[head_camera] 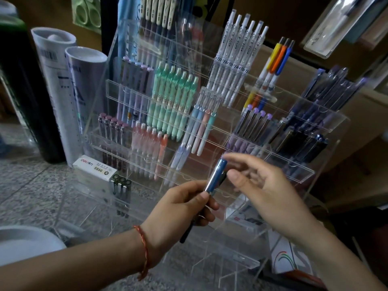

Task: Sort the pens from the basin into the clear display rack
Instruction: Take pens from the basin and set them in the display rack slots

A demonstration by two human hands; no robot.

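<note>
We see the left hand [184,204] pinching a blue pen [216,175] between thumb and curled fingers. The pen is tilted, with its top up and to the right. A dark shaft comes out under this hand, but we cannot tell if it is the same pen.

The right hand [266,185] is just beside the pen's upper end with its fingers loose and a little spread. Its thumb is very near the barrel, and we cannot tell if it touches.

Both hands are in front of the low front rows of the clear display rack [241,263], whose thin edges run close below the wrists. The rows higher up are filled with mint pens [174,101], white pens [237,59] and dark blue pens [310,141].

The rack stands on a speckled stone floor [42,192], and some floor is open at the left between the rack and the basin [25,240], whose rim shows in the lower left corner.

A white box [94,168], two white tubes [69,97] and a dark cylinder [27,97] crowd the rack's left side. A printed carton [283,261] lies at the right behind the rack's foot.
</note>
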